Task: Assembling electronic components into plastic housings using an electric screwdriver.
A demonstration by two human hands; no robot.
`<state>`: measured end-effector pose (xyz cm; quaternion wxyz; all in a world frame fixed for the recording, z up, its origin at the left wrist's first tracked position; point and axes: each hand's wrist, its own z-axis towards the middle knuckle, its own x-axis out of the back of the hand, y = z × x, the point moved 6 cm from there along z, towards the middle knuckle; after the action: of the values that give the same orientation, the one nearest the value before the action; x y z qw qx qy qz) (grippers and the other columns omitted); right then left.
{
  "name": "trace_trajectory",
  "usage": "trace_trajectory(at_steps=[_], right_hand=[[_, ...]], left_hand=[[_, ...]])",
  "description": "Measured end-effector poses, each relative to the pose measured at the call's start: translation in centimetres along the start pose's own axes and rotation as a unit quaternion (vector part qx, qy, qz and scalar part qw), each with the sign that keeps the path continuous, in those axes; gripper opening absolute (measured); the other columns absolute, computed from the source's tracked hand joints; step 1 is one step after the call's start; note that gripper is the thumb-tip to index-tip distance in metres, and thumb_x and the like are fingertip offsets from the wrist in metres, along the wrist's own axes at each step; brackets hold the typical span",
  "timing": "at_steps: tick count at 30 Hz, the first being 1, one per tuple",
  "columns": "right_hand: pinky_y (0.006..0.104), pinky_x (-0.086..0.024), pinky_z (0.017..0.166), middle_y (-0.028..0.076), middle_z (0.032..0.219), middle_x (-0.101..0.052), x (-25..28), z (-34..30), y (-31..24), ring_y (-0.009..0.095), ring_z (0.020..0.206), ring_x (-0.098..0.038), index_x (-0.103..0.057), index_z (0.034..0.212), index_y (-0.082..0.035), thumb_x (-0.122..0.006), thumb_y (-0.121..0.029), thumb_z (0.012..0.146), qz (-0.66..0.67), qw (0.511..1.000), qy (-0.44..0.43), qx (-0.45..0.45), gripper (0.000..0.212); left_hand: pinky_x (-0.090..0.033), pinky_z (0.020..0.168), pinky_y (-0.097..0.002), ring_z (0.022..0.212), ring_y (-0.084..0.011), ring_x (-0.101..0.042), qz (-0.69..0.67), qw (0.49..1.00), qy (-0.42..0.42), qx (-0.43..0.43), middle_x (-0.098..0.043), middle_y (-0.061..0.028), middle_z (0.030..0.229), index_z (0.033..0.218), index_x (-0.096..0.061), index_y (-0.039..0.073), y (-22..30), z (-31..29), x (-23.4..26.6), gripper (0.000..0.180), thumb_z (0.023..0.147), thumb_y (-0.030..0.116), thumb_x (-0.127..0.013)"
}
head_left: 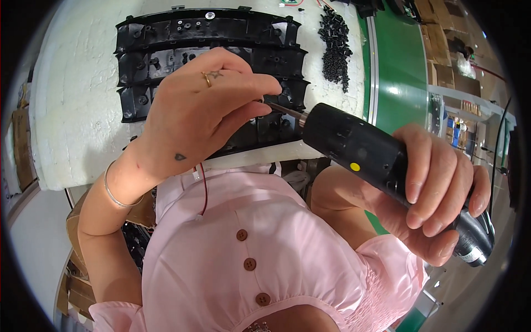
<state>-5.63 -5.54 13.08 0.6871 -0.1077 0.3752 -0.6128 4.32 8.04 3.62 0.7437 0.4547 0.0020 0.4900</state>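
Note:
My right hand [434, 191] wraps round a black electric screwdriver [345, 141] with a yellow dot on its body. The tool lies slanted, and its thin metal bit [285, 110] points left toward my left fingertips. My left hand [191, 102] is closed, thumb and forefinger brought together at the end of the bit. A small dark bit of something shows between them, too small to name. Behind this hand, several long curved black plastic housings [157, 34] lie in rows, partly hidden. Thin red and black wires [204, 191] with white connectors hang below my left wrist.
The housings rest on a white foam-like surface [72, 110]. At its far right is a heap of small black screws or similar parts [336, 47]. A green work surface [395, 66] runs beyond the right edge, with cardboard boxes [462, 83] farther off.

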Motion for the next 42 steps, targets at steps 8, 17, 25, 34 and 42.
trace_trajectory(at_steps=[8, 17, 25, 34, 42], right_hand=[[0.0184, -0.046, 0.059, -0.008, 0.06, -0.058, -0.1, 0.0, 0.5, 0.004, 0.052, -0.056, -0.053, 0.089, -0.01, -0.068, -0.012, 0.067, 0.03, 0.999, 0.009, -0.011, 0.026], [0.0187, -0.046, 0.058, -0.008, 0.06, -0.058, -0.8, 0.4, 0.9, 0.003, 0.051, -0.055, -0.052, 0.09, -0.01, -0.067, -0.01, 0.067, 0.029, 0.999, -0.001, -0.026, 0.028], [0.0171, -0.045, 0.054, -0.008, 0.059, -0.057, -2.2, 0.1, 2.2, 0.003, 0.051, -0.054, -0.05, 0.089, -0.012, -0.07, -0.01, 0.069, 0.032, 0.996, -0.079, -0.018, 0.028], [0.0243, -0.037, 0.057, -0.002, 0.073, -0.054, -3.5, -1.9, 7.6, 0.009, 0.058, -0.05, -0.049, 0.112, -0.011, -0.066, -0.017, 0.08, -0.006, 0.98, -0.143, -0.137, 0.037], [0.0261, -0.038, 0.056, -0.001, 0.071, -0.053, -4.4, -2.6, 9.4, 0.01, 0.056, -0.048, -0.046, 0.111, -0.011, -0.063, -0.016, 0.079, -0.039, 0.97, -0.196, -0.141, 0.036]], left_hand=[[-0.048, 0.065, -0.0296, 0.074, -0.0227, -0.059, 0.006, 1.0, 0.005, -0.025, -0.064, -0.0049, 0.073, 0.101, -0.066, 0.003, 0.1, -0.6, 0.5, 0.035, 0.066, -0.001, -0.074], [-0.051, 0.065, -0.027, 0.073, -0.0192, -0.061, 0.008, 0.999, -0.018, -0.05, -0.065, -0.0122, 0.083, 0.104, -0.064, -0.004, 0.8, -1.0, 1.0, 0.037, 0.067, -0.006, -0.07], [-0.053, 0.079, -0.0328, 0.086, -0.0243, -0.063, 0.087, 0.989, -0.069, -0.098, -0.06, -0.0171, 0.114, 0.108, -0.062, -0.004, 1.3, -2.4, 1.5, 0.046, 0.062, -0.001, -0.07], [-0.043, 0.094, -0.0398, 0.116, -0.0329, -0.049, 0.194, 0.972, -0.095, 0.094, -0.058, -0.0085, 0.12, 0.1, -0.064, 0.005, -4.1, -5.0, 4.6, 0.032, 0.069, 0.002, -0.07], [-0.044, 0.091, -0.0412, 0.113, -0.034, -0.05, 0.175, 0.98, -0.062, 0.075, -0.061, -0.0086, 0.112, 0.092, -0.064, 0.005, -5.0, -5.9, 3.6, 0.022, 0.07, 0.002, -0.069]])
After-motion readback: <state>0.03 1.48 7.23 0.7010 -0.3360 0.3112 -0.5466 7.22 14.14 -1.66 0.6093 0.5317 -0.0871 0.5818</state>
